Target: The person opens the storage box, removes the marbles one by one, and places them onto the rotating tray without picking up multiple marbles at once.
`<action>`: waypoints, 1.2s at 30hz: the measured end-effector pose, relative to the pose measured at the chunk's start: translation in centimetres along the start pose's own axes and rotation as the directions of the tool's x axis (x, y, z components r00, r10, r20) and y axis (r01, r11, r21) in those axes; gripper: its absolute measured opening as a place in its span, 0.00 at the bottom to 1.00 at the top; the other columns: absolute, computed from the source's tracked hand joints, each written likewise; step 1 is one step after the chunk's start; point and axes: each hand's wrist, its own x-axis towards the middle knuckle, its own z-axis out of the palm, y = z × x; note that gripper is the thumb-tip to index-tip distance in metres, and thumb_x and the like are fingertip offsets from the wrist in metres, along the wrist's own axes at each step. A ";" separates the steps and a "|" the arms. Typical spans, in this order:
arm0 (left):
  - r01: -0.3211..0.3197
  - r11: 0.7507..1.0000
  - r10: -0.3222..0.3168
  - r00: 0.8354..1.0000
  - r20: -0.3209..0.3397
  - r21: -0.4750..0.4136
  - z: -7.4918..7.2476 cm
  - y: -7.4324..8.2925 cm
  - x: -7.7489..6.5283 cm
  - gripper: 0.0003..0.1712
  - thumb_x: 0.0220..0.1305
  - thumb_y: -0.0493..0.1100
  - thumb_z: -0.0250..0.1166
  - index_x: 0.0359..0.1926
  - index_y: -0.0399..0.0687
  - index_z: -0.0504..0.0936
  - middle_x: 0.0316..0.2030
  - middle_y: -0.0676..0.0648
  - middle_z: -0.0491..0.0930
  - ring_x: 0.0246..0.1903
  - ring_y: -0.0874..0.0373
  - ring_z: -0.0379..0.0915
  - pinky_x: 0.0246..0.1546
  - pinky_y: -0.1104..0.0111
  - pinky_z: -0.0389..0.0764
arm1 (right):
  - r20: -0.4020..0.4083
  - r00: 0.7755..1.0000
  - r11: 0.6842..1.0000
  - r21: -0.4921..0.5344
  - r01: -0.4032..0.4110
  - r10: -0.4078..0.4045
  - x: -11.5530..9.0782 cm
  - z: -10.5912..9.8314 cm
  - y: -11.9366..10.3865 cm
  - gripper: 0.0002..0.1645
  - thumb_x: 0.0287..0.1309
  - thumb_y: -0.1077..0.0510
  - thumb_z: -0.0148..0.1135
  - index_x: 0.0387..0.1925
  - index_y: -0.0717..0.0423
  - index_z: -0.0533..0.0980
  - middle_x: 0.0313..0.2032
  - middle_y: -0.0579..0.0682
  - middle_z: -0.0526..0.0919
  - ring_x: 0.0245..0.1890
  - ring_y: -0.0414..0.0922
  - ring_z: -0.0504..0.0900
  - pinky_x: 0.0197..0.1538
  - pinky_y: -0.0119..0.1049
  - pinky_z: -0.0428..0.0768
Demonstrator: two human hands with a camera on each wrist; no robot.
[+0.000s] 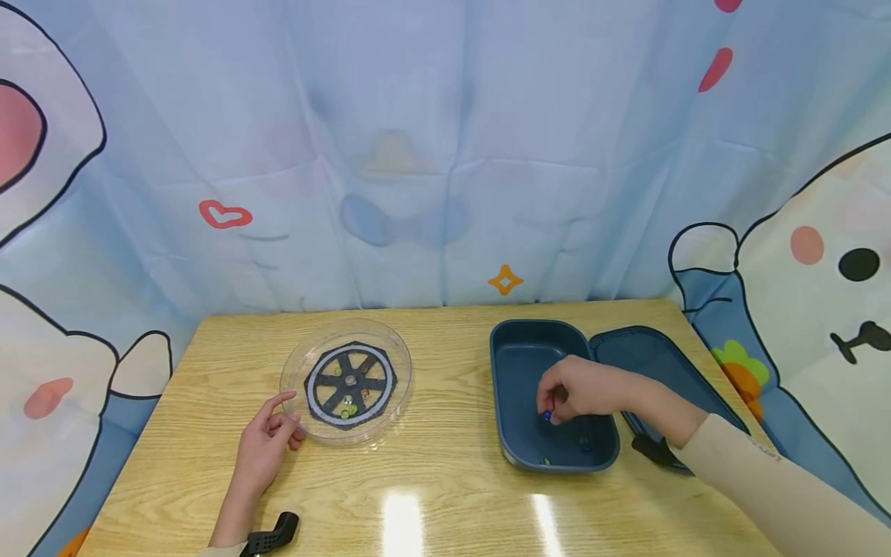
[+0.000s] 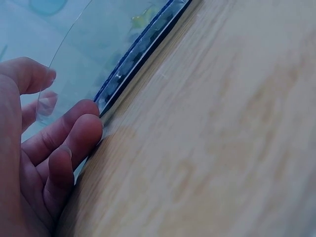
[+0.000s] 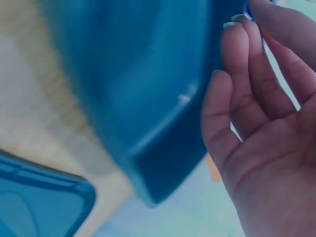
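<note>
My left hand [image 1: 263, 445] is at the left rim of a clear round dish [image 1: 291, 352], its loosely bent fingers [image 2: 81, 133] touching the side. One fingertip shows through the clear wall in the left wrist view. Inside the dish lies a dark, wheel-like hexagonal piece [image 1: 334, 365] with spokes, small green and brown bits between them. My right hand [image 1: 581, 387] reaches into a deep dark-blue box [image 1: 518, 433] and pinches a small blue bead-like piece [image 1: 547, 415] between thumb and fingers. That piece is mostly hidden in the right wrist view.
Near the box's front inside wall lie a small green piece [image 1: 545, 462] and a dark-blue piece [image 1: 586, 445]. A matching blue lid [image 1: 643, 348] sits right of the box, partly under my right forearm. A patterned curtain [image 1: 418, 155] hangs behind the wooden table [image 1: 445, 371].
</note>
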 end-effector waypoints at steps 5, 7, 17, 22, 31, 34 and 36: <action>0.001 1.000 -0.001 1.000 -0.002 0.008 0.0 -0.2 0.1 0.21 0.72 0.37 0.60 0.64 0.44 0.74 0.25 0.43 0.82 0.22 0.56 0.79 0.28 0.68 0.81 | -0.076 0.995 0.998 -0.034 0.056 -0.058 1.4 -1.3 -1.2 0.09 0.57 0.62 0.72 0.38 0.46 0.84 0.36 0.41 0.84 0.32 0.36 0.81 0.37 0.35 0.81; 0.000 1.000 0.000 1.000 -0.003 0.009 0.1 -0.2 0.1 0.21 0.72 0.37 0.60 0.64 0.44 0.74 0.25 0.43 0.82 0.22 0.56 0.79 0.28 0.68 0.81 | -0.103 0.992 0.996 -0.047 0.073 -0.078 2.1 -1.6 -1.7 0.10 0.57 0.61 0.72 0.39 0.44 0.84 0.36 0.41 0.84 0.33 0.36 0.81 0.38 0.35 0.81; 0.011 1.000 -0.011 1.000 0.000 0.027 0.0 -0.1 0.1 0.21 0.73 0.39 0.60 0.64 0.46 0.73 0.25 0.42 0.82 0.22 0.56 0.78 0.29 0.68 0.81 | -0.160 0.981 0.994 0.004 0.111 -0.109 6.4 -1.7 -4.4 0.07 0.61 0.58 0.69 0.41 0.51 0.84 0.38 0.41 0.83 0.35 0.38 0.81 0.40 0.36 0.81; 0.013 0.999 -0.013 1.000 0.005 0.036 -0.1 0.0 -0.1 0.21 0.73 0.40 0.60 0.64 0.44 0.73 0.26 0.43 0.82 0.22 0.56 0.79 0.29 0.68 0.81 | -0.193 0.976 0.993 0.043 0.110 -0.100 9.2 -1.0 -6.3 0.05 0.63 0.58 0.67 0.41 0.48 0.84 0.37 0.40 0.83 0.36 0.40 0.80 0.39 0.37 0.81; -0.002 0.999 0.002 1.000 -0.002 0.051 -0.2 0.0 -0.1 0.21 0.73 0.39 0.60 0.64 0.43 0.73 0.25 0.44 0.82 0.22 0.56 0.78 0.28 0.69 0.80 | -0.281 0.953 0.991 0.020 0.129 -0.118 14.7 1.4 -9.4 0.06 0.62 0.59 0.68 0.41 0.50 0.84 0.36 0.38 0.83 0.36 0.37 0.79 0.40 0.35 0.79; -0.001 0.999 0.001 1.000 0.000 0.041 -0.1 0.0 -0.1 0.21 0.73 0.39 0.60 0.64 0.44 0.73 0.25 0.43 0.82 0.22 0.56 0.78 0.28 0.69 0.80 | -0.293 0.947 0.990 0.014 0.142 -0.132 16.4 2.5 -9.9 0.05 0.62 0.60 0.69 0.40 0.52 0.84 0.36 0.39 0.83 0.35 0.37 0.79 0.39 0.33 0.79; -0.002 1.000 0.002 1.000 0.002 0.030 0.0 0.1 -0.2 0.21 0.72 0.39 0.60 0.64 0.44 0.74 0.25 0.43 0.82 0.21 0.57 0.78 0.28 0.69 0.80 | -0.294 0.946 0.989 0.012 0.144 -0.134 17.2 3.2 -10.0 0.06 0.61 0.60 0.69 0.40 0.52 0.85 0.36 0.40 0.84 0.34 0.37 0.80 0.38 0.32 0.78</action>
